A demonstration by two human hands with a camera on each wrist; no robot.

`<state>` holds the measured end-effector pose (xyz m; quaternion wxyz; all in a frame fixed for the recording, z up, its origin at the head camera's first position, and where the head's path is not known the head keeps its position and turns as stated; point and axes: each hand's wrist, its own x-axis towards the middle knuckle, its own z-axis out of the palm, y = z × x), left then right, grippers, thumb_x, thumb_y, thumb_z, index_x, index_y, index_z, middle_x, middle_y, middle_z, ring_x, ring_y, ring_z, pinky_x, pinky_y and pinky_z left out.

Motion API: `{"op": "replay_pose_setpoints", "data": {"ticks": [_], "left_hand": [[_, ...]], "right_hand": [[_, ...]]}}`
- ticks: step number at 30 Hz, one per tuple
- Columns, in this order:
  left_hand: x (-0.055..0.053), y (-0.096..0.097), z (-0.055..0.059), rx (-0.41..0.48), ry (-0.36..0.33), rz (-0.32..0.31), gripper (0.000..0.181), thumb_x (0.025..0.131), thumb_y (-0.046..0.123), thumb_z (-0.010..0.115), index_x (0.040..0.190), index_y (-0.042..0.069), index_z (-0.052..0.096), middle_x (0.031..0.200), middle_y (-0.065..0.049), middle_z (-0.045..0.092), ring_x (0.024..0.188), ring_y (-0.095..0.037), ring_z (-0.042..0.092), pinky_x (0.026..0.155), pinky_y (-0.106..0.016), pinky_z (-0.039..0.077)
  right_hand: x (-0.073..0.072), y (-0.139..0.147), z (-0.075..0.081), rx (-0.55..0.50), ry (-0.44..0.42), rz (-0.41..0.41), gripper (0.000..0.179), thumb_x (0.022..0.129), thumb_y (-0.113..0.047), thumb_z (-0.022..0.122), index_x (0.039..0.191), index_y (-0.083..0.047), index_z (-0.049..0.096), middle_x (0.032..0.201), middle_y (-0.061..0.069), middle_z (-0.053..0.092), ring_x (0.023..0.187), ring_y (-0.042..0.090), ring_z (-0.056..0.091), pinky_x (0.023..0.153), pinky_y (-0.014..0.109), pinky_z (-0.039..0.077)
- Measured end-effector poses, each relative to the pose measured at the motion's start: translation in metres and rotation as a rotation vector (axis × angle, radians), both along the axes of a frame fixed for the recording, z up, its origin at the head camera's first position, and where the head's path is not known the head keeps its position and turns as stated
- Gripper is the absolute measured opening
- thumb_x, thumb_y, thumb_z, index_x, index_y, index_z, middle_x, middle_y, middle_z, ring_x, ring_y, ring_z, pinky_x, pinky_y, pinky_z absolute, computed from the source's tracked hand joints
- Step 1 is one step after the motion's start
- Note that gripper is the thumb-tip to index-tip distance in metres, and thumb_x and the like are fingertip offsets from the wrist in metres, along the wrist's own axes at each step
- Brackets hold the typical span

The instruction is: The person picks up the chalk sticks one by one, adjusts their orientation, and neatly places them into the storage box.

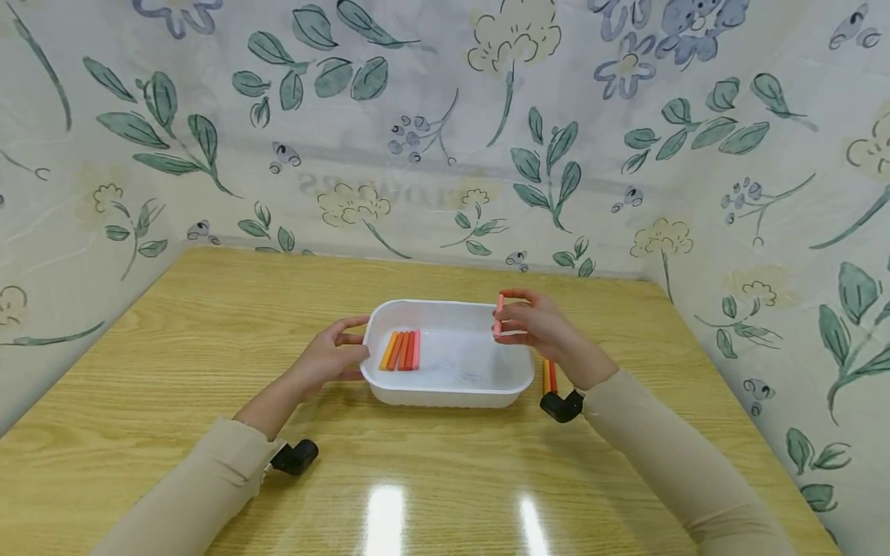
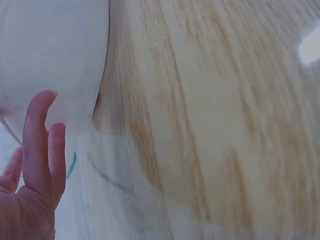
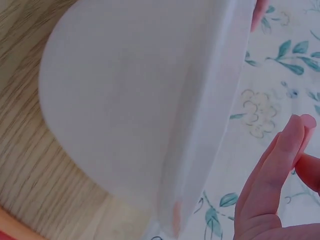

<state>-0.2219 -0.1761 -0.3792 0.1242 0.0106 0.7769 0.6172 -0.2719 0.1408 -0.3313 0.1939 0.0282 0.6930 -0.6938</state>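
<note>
A white plastic tray [image 1: 459, 398] sits on the table, with several short sticks [image 1: 401, 351] side by side in its left part, yellow-orange through red to pink. My left hand [image 1: 332, 351] rests against the tray's left end, its fingers spread and only slightly bent along the outer wall. The left wrist view shows those fingers [image 2: 37, 145] beside the white wall. Above the tray's right end, my right hand [image 1: 538, 323] pinches a pink stick [image 1: 498, 316] upright between thumb and fingers. In the right wrist view the pink stick's round end [image 3: 309, 121] shows at the fingertips.
Outside the tray's right end, an orange stick [image 1: 546, 377] and a red stick [image 1: 553, 375] lie on the wooden table [image 1: 208, 324], partly hidden by the right wrist and its black camera [image 1: 562, 407]. A floral cloth [image 1: 445, 154] stands behind the table.
</note>
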Motion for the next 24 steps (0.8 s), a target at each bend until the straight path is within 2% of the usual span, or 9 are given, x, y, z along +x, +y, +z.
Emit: {"op": "replay_pose_setpoints", "data": {"ticks": [8,12,17,24], "left_hand": [[-0.002,0.003,0.000,-0.004,0.001,0.008,0.062,0.088,0.004,0.053,0.144,0.006,0.027,0.132,-0.028,0.036,0.109,-0.042,0.051,0.076,-0.043,0.055],[-0.002,0.005,0.001,-0.002,-0.003,0.015,0.062,0.088,0.004,0.053,0.144,0.006,0.027,0.132,-0.029,0.036,0.109,-0.043,0.051,0.076,-0.043,0.055],[-0.003,0.007,0.002,-0.006,-0.005,0.021,0.062,0.088,0.004,0.052,0.144,0.006,0.027,0.132,-0.029,0.036,0.109,-0.043,0.051,0.076,-0.043,0.055],[-0.005,0.009,0.004,-0.005,-0.015,0.035,0.063,0.088,0.004,0.053,0.145,0.007,0.027,0.132,-0.028,0.036,0.109,-0.043,0.051,0.075,-0.043,0.055]], "right_hand": [[-0.010,-0.013,0.002,0.003,-0.034,0.009,0.057,0.087,-0.005,0.061,0.138,-0.008,0.037,0.124,0.027,0.051,0.084,0.029,0.064,0.075,0.040,0.055],[-0.015,-0.020,0.004,0.012,-0.044,0.026,0.055,0.087,-0.005,0.062,0.137,-0.009,0.038,0.122,0.026,0.052,0.084,0.028,0.064,0.078,0.041,0.054],[-0.022,-0.029,0.008,-0.004,-0.054,0.074,0.057,0.087,-0.005,0.061,0.139,-0.010,0.037,0.124,0.025,0.052,0.081,0.025,0.064,0.074,0.038,0.056],[-0.035,-0.043,0.013,0.012,-0.137,0.101,0.056,0.085,-0.004,0.064,0.135,-0.013,0.042,0.123,0.021,0.054,0.091,0.029,0.064,0.075,0.036,0.056]]}}
